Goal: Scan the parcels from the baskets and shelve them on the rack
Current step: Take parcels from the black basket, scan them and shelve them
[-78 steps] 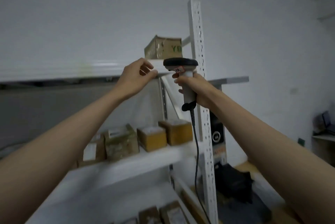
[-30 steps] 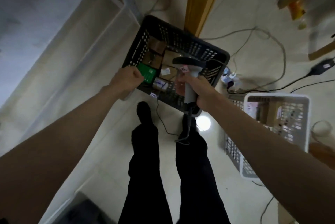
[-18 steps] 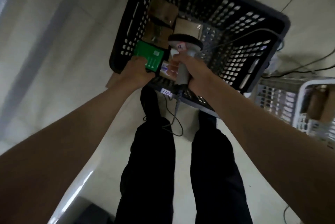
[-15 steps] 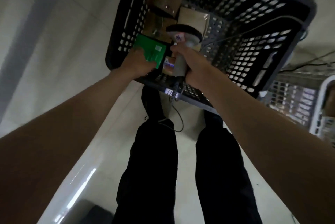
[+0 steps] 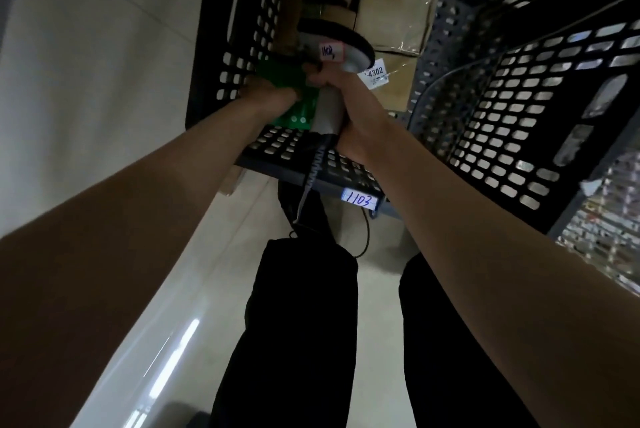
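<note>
The black basket (image 5: 519, 88) sits on the floor (image 5: 104, 81) and holds several parcels: a green parcel (image 5: 287, 75) at its near left corner and brown boxes (image 5: 391, 15) further in, one with a label ending in 4302. A tag on the near rim reads 1103. The left hand (image 5: 268, 96) is down in the corner on the green parcel, fingers curled over it. The right hand (image 5: 349, 105) is wrapped around the grip of the scanner (image 5: 332, 56), head over the parcels, cord (image 5: 311, 181) hanging across the rim. The far boxes are cut off at the top and blurred. A second, pale basket (image 5: 602, 230) at the right edge is mostly out of frame, its contents unreadable.
</note>
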